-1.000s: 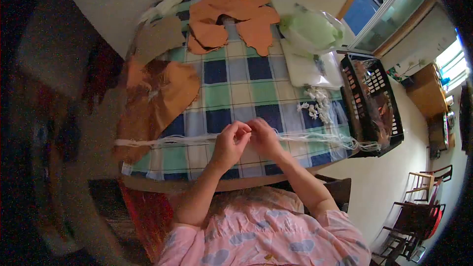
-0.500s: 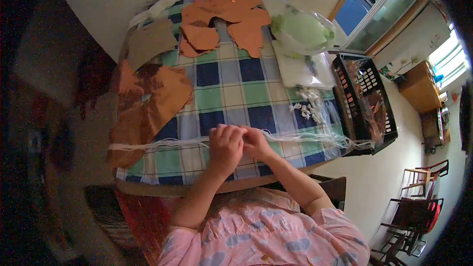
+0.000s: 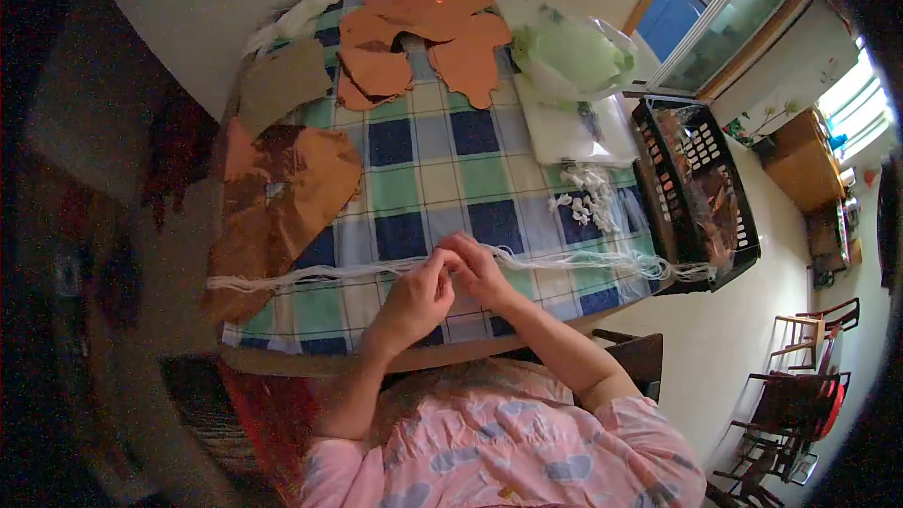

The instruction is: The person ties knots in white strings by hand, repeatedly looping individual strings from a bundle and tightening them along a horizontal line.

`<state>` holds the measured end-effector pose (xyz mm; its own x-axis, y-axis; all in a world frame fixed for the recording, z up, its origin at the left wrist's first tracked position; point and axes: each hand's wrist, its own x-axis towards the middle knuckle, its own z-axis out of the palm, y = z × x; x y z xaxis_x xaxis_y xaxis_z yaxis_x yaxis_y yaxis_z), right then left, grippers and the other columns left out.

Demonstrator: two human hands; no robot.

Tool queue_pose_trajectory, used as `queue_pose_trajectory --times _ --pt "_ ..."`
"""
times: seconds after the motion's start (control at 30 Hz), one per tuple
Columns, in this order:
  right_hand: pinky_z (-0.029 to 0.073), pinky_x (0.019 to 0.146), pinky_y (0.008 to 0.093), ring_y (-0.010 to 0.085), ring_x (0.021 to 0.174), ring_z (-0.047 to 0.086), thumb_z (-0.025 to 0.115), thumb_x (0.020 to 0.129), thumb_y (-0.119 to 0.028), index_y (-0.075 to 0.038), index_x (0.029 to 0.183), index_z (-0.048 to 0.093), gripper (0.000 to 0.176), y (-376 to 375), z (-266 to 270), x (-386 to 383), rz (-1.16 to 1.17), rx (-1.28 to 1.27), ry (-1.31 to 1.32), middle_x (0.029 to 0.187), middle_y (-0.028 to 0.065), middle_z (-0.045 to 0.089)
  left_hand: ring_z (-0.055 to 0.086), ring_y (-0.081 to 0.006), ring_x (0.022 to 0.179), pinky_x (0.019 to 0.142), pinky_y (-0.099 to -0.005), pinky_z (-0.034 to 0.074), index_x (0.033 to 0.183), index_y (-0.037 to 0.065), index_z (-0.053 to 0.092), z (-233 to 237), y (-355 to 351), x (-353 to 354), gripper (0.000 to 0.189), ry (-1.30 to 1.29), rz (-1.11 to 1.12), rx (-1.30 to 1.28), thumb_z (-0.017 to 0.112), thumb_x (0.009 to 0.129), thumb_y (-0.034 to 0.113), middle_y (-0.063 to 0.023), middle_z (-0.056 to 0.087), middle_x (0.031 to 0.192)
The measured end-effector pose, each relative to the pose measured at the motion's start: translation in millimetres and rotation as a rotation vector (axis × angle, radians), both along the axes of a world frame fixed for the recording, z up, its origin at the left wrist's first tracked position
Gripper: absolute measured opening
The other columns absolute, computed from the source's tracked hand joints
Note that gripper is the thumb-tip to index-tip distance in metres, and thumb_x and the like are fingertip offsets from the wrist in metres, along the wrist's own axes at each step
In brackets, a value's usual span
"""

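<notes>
A long bundle of thin white strings (image 3: 564, 261) stretches from side to side over the near part of the checked cloth. My left hand (image 3: 420, 295) and my right hand (image 3: 476, 269) meet at its middle, fingertips together. Both are closed, with fingers bent and pinched on the strings. The exact spot they grip is hidden by the fingers. To the right of my hands lies a small pile of knotted white pieces (image 3: 591, 202).
Orange-brown sheets (image 3: 292, 193) lie at the left, with more orange pieces (image 3: 466, 61) at the back. At the right are a pale green plastic bag (image 3: 574, 56), a white packet (image 3: 578, 132) and a black basket (image 3: 701, 198) by the table's edge.
My left hand has turned and dropped slightly, its fingers now lower and against the right hand's. My right hand has shifted up a little. The bundle stays in place.
</notes>
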<state>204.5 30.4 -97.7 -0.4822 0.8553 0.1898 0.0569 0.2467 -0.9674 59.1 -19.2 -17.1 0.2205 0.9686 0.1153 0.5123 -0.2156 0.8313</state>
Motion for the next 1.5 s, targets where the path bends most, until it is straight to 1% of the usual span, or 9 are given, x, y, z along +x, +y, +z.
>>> queue_pose_trajectory --times 0.67,0.77,0.83,0.9,0.97,1.07,1.27,1.4,1.5 --pt "0.04 0.072 0.0239 0.0111 0.068 0.047 0.047 0.083 -0.014 -0.003 0.072 0.05 0.016 10.7 -9.4 10.3 0.0 -0.524 0.49 0.073 0.0012 0.051 0.059 -0.0253 0.065 0.062 -0.0375 0.044 0.109 0.009 0.056 -8.4 -8.7 -162.3 0.036 0.67 0.448 -0.098 0.061 0.08 0.03 -0.0103 0.057 0.068" --pt "0.039 0.071 0.0225 0.0089 0.072 0.047 0.049 0.088 -0.018 -0.003 0.078 0.052 0.019 7.6 3.1 7.0 -0.095 -0.548 0.375 0.075 -0.0004 0.052 0.059 -0.0287 0.083 0.077 -0.0404 0.043 0.108 0.006 0.056 -23.4 -7.1 -219.2 0.036 -0.54 -0.378 -0.418 0.06 0.081 0.031 -0.0107 0.061 0.081" --pt "0.04 0.072 0.0226 0.008 0.079 0.048 0.05 0.091 -0.019 -0.003 0.084 0.055 0.018 4.0 5.1 8.4 -0.041 -0.438 0.184 0.08 -0.0017 0.053 0.055 -0.0262 0.094 0.086 -0.0407 0.039 0.1 0.004 0.056 35.0 -10.5 -139.2 0.033 -0.96 0.118 -0.169 0.06 0.081 0.031 -0.0095 0.06 0.089" --pt "0.04 0.074 0.0226 0.0075 0.081 0.048 0.05 0.091 -0.02 -0.002 0.087 0.056 0.02 4.6 1.3 7.1 0.023 -0.325 0.13 0.081 -0.0016 0.054 0.05 -0.0237 0.104 0.094 -0.0409 0.035 0.096 0.003 0.057 50.4 -3.3 -106.4 0.033 -0.457 0.42 0.198 0.06 0.081 0.032 -0.009 0.059 0.098" --pt "0.04 0.075 0.0225 0.0072 0.082 0.048 0.05 0.092 -0.021 -0.002 0.089 0.056 0.021 5.7 2.0 7.8 0.06 -0.276 0.121 0.082 -0.0015 0.055 0.044 -0.0211 0.113 0.099 -0.0412 0.03 0.095 0.003 0.057 31.8 7.9 -102.0 0.034 0.96 0.386 0.552 0.06 0.08 0.033 -0.0093 0.057 0.109" --pt "0.039 0.074 0.0222 0.0069 0.081 0.048 0.049 0.092 -0.02 -0.002 0.088 0.055 0.02 5.5 8.1 8.2 0.046 -0.293 0.162 0.081 -0.0013 0.054 0.039 -0.0217 0.122 0.1 -0.0437 0.028 0.109 0.001 0.055 25.8 11.8 -86.1 0.04 0.888 0.426 -0.148 0.061 0.079 0.027 -0.0125 0.051 0.123" --pt "0.039 0.074 0.0225 0.0067 0.08 0.047 0.048 0.092 -0.019 -0.002 0.088 0.055 0.019 -1.0 14.5 3.7 0.065 -0.281 0.087 0.082 -0.0012 0.053 0.057 -0.027 0.091 0.09 -0.0444 0.036 0.075 0.004 0.058 0.7 5.1 -87.9 0.019 -1.419 0.115 -0.41 0.06 0.081 0.021 -0.0109 0.063 0.086" --pt "0.039 0.072 0.0218 0.0063 0.079 0.046 0.047 0.093 -0.02 -0.002 0.089 0.054 0.019 0.0 17.5 2.3 0.095 -0.251 0.114 0.081 -0.002 0.053 0.06 -0.0235 0.08 0.081 -0.0384 0.042 0.069 0.004 0.056 -5.6 16.0 -51.9 0.026 0.551 0.171 0.37 0.057 0.085 0.025 -0.0103 0.063 0.076" --pt "0.038 0.067 0.0208 0.0056 0.075 0.045 0.048 0.092 -0.02 -0.003 0.089 0.055 0.019 -0.3 24.7 3.8 0.074 -0.297 0.093 0.08 -0.003 0.052 0.06 -0.0207 0.086 0.084 -0.0351 0.043 0.078 0.004 0.058 -7.6 9.0 -46.2 0.023 -0.041 -0.059 -0.285 0.057 0.086 0.025 -0.0096 0.064 0.083"
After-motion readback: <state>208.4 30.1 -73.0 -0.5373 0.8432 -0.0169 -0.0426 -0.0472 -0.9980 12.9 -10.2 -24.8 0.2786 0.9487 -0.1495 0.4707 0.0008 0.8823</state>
